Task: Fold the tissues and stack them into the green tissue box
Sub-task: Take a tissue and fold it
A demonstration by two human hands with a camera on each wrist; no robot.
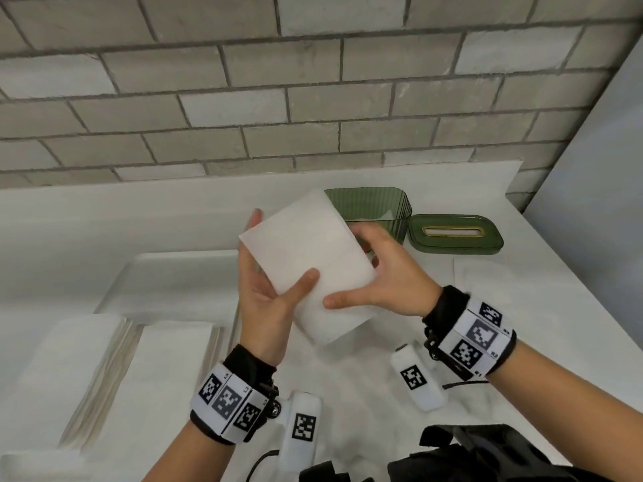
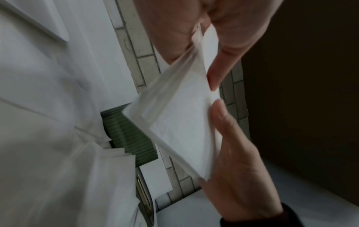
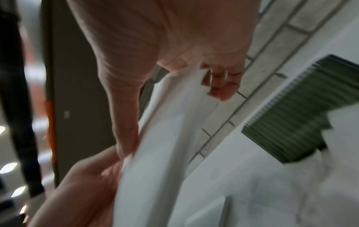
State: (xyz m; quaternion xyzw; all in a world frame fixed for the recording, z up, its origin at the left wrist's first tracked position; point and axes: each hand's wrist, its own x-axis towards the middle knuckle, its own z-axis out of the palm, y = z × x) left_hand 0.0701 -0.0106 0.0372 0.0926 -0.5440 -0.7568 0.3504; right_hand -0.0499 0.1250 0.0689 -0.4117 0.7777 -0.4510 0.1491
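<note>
A folded white tissue (image 1: pixel 306 259) is held in the air between both hands, tilted, in front of the green ribbed tissue box (image 1: pixel 379 207). My left hand (image 1: pixel 264 290) grips its left edge, thumb on top and fingers behind. On the right side my right hand (image 1: pixel 379 273) holds it, thumb on the near face and fingers behind. The box stands open with a white tissue inside. The left wrist view shows the tissue (image 2: pixel 180 122) pinched by both hands above the box (image 2: pixel 130 138). The right wrist view, blurred, shows the tissue (image 3: pixel 165 138) and the box (image 3: pixel 303 110).
The green lid (image 1: pixel 455 234) with a gold-rimmed slot lies right of the box. Two stacks of unfolded tissues (image 1: pixel 114 370) lie on a clear tray (image 1: pixel 167 280) at the left. A brick wall backs the white counter (image 1: pixel 522 325). Dark gear (image 1: pixel 469 453) sits at the near edge.
</note>
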